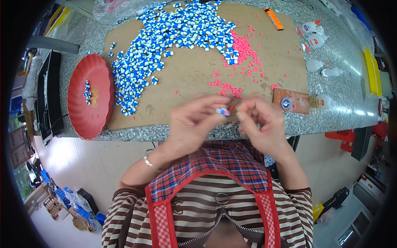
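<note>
Cardboard (186, 74) on granite bench (144, 133), blue-white pcs (178, 31) & pink bits (244, 47) beyond hands; L hand (190, 122) pinches small pc (223, 111), blue-white w/ pink, nr front edge; R hand (264, 122) alongside, fingers curled, blurred, can't tell if holding; loose pinch might let pc slip, hit floor (82, 159)

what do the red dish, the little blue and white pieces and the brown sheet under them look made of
Red dish: probably plastic, smooth and slightly glossy, with a fluted wall.
Blue and white pieces: perhaps plastic or resin, with bright, solid colours; too small to be sure.
Brown sheet: likely cardboard, flat, matte and stained.
</note>
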Action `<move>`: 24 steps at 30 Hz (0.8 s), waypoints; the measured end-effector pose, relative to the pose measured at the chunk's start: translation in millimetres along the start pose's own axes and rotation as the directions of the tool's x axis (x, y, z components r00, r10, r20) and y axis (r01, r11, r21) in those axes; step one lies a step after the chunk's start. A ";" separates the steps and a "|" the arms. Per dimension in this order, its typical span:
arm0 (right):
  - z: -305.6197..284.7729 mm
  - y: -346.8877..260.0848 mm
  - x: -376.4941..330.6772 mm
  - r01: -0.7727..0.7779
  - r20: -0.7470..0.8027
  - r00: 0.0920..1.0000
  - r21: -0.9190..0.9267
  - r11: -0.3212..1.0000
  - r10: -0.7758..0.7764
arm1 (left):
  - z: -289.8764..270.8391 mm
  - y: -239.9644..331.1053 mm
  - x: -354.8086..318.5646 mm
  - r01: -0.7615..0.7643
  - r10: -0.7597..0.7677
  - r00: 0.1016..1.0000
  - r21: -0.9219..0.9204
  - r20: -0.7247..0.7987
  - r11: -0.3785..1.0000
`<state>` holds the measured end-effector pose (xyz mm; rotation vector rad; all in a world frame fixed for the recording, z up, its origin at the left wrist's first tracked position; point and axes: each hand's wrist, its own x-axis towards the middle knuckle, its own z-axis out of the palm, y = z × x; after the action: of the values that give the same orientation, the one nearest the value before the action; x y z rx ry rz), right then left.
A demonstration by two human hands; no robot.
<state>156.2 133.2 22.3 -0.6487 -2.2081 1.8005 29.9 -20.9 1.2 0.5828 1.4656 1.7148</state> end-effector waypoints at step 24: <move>14.3 19.5 90.0 0.423 0.196 0.900 -0.607 0.673 -0.389 | -72.9 10.5 116.3 -0.412 0.532 0.803 0.894 0.267 0.173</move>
<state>74.8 165.7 -9.4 -0.1629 -2.7270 0.8287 -96.6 28.2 -22.2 1.7763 2.5384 1.0680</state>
